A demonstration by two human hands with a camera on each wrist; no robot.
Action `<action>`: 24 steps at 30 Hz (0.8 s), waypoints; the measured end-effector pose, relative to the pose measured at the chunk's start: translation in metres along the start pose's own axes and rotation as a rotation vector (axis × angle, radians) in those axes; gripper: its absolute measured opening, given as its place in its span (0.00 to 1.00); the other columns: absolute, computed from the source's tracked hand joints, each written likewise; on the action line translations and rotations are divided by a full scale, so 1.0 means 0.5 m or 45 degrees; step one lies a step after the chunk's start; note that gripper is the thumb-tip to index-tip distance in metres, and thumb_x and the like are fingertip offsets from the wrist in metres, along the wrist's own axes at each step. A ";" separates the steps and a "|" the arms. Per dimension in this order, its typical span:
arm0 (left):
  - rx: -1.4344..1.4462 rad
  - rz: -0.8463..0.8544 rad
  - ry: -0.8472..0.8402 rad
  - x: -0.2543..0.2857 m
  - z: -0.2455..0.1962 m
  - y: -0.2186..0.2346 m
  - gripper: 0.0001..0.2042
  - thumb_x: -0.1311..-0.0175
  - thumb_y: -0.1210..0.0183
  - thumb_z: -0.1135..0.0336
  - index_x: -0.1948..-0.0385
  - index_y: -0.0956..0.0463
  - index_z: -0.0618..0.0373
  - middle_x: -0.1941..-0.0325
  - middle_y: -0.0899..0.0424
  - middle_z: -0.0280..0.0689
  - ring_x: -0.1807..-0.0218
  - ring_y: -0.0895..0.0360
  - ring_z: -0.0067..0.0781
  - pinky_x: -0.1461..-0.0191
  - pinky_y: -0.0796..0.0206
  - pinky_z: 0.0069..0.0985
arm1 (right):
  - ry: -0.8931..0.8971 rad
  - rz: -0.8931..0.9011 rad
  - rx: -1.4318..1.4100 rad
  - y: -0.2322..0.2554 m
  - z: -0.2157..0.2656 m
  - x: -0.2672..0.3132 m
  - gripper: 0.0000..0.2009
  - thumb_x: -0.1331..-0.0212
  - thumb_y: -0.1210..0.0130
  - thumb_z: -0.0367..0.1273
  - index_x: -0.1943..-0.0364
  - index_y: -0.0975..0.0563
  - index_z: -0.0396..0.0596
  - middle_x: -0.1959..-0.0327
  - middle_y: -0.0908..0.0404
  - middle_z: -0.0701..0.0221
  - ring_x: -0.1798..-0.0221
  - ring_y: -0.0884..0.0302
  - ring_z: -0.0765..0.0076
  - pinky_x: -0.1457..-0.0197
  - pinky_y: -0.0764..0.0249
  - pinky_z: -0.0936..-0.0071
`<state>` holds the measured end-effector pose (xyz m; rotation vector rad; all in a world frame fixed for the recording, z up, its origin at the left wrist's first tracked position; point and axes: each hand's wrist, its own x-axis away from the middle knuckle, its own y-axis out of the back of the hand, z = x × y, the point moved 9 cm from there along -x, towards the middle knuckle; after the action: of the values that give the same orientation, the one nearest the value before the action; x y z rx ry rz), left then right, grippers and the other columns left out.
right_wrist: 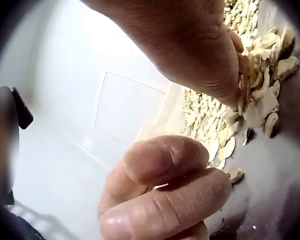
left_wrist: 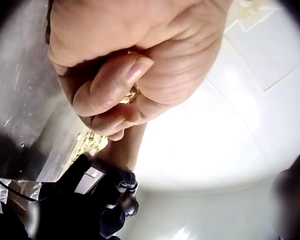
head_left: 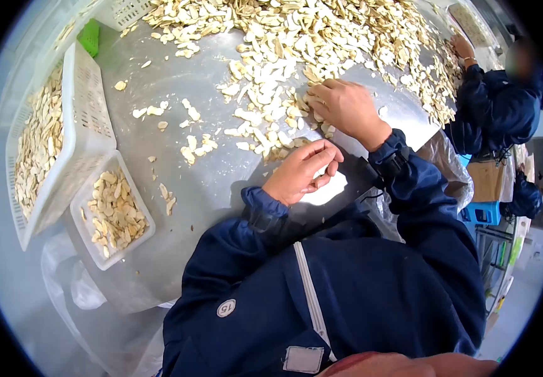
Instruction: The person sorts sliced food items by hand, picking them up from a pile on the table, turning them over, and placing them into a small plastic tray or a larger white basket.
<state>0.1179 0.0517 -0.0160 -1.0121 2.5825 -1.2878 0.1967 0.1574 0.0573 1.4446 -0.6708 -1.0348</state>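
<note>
Pale dried slices (head_left: pixel 322 38) lie in a broad heap on a metal table (head_left: pixel 177 88). At the heap's near edge, the right hand (head_left: pixel 348 110) reaches down with bent fingers against the slices; whether it pinches one is hidden. In the right wrist view this hand (right_wrist: pixel 190 50) touches slices (right_wrist: pixel 262 102). Closer to the body, the left hand (head_left: pixel 303 171) is raised with its fingers curled. The left wrist view shows this hand (left_wrist: pixel 135 60) with fingers folded towards the palm and small yellowish bits in a gap; whether these are held or behind it, I cannot tell.
A white perforated basket (head_left: pixel 86 107) of slices stands at the left, with a smaller white tray (head_left: pixel 149 220) of slices beside it. Several loose slices (head_left: pixel 193 151) lie between tray and heap. Another person (head_left: pixel 498 110) reaches to the heap's far right.
</note>
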 end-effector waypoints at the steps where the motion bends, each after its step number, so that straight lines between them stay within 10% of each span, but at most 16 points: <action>1: 0.006 -0.002 -0.002 -0.001 0.002 0.002 0.13 0.15 0.52 0.59 0.52 0.24 0.60 0.67 0.25 0.31 0.77 0.39 0.13 0.78 0.52 0.12 | 0.010 -0.007 0.039 -0.004 0.000 -0.003 0.10 0.33 0.41 0.41 0.62 0.16 0.52 0.63 0.14 0.67 0.60 0.14 0.53 0.55 0.19 0.57; 11: 0.163 -0.032 -0.042 0.000 -0.005 0.013 0.26 0.13 0.63 0.45 0.46 0.25 0.61 0.61 0.21 0.37 0.77 0.34 0.16 0.82 0.52 0.11 | -0.354 -0.091 -0.287 0.079 -0.129 0.048 0.10 0.32 0.36 0.37 0.54 0.12 0.49 0.61 0.13 0.63 0.62 0.13 0.57 0.58 0.19 0.65; 15: 0.401 -0.051 -0.085 -0.015 -0.007 0.016 0.30 0.14 0.64 0.41 0.40 0.26 0.62 0.54 0.19 0.44 0.74 0.27 0.19 0.85 0.50 0.11 | -0.302 0.233 -1.154 0.060 -0.058 0.073 0.10 0.31 0.34 0.39 0.55 0.12 0.49 0.64 0.13 0.63 0.63 0.14 0.59 0.57 0.20 0.68; 19: 0.294 -0.002 -0.101 -0.011 -0.007 0.026 0.20 0.14 0.57 0.52 0.44 0.26 0.61 0.57 0.21 0.40 0.74 0.31 0.17 0.84 0.52 0.11 | -0.247 0.038 -0.370 0.058 -0.098 0.030 0.13 0.33 0.36 0.41 0.50 0.13 0.53 0.59 0.13 0.65 0.58 0.14 0.51 0.52 0.19 0.62; 24: 0.244 -0.050 -0.065 -0.001 -0.008 0.022 0.12 0.16 0.50 0.60 0.49 0.25 0.60 0.61 0.24 0.35 0.75 0.34 0.16 0.82 0.52 0.10 | -0.179 0.085 -0.362 0.035 -0.089 0.059 0.15 0.35 0.39 0.36 0.45 0.15 0.55 0.54 0.13 0.62 0.52 0.15 0.50 0.48 0.19 0.58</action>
<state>0.1110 0.0593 -0.0217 -1.0501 2.3591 -1.4650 0.2519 0.1494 0.0648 1.1050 -0.6390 -1.1373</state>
